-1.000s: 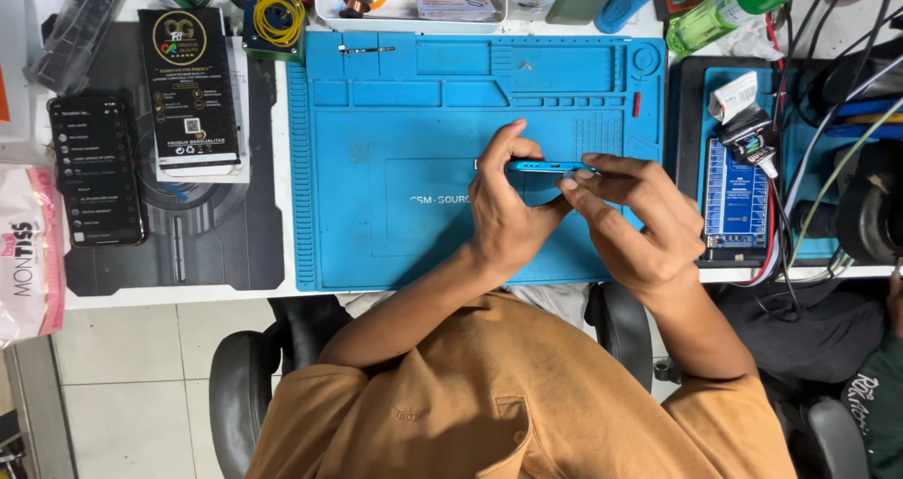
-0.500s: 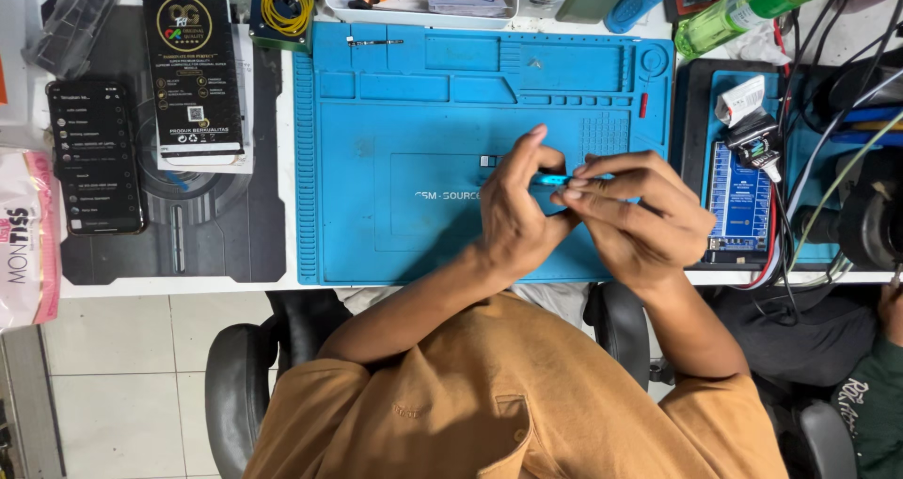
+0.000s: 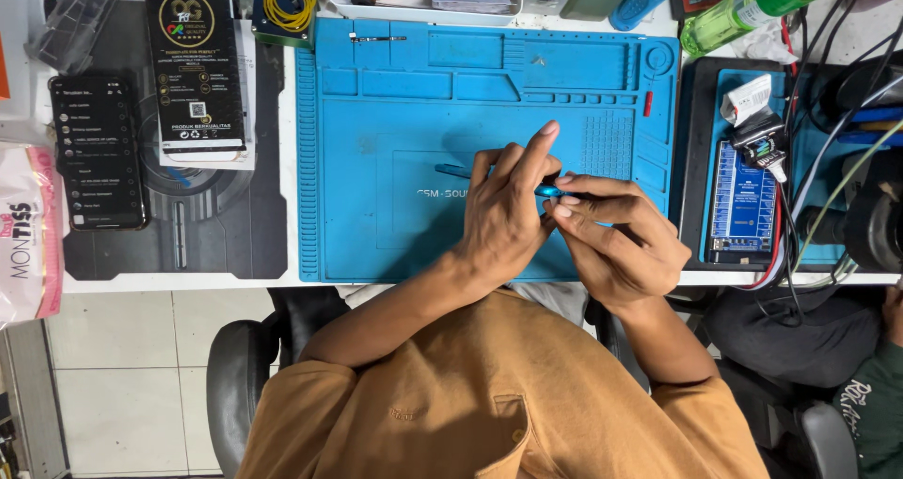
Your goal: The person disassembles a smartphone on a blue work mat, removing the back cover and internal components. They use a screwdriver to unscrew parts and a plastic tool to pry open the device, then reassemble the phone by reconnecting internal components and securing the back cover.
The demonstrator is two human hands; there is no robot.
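Note:
Both my hands meet over the middle of a blue silicone work mat [image 3: 395,225]. My left hand [image 3: 503,220] curls its fingers over a slim blue tool [image 3: 551,192], with the index finger stretched up. My right hand [image 3: 616,239] pinches the tool's right end between thumb and fingertips. Only a short bright blue piece shows between the two hands. A thin blue end [image 3: 451,170] pokes out left of my left fingers; I cannot tell whether it belongs to the same tool.
A black phone [image 3: 99,154] and a black printed box [image 3: 198,74] lie on a dark mat [image 3: 179,239] at the left. A blue test board [image 3: 743,197] with cables sits right. A yellow wire coil [image 3: 290,4], a green bottle [image 3: 752,4] and a tissue pack [image 3: 28,230] ring the desk. Another person's sleeve [image 3: 875,394] is at lower right.
My hands have drawn close together and nearer the mat's front edge. The blue tool, earlier seen long between them, is now mostly covered by my fingers.

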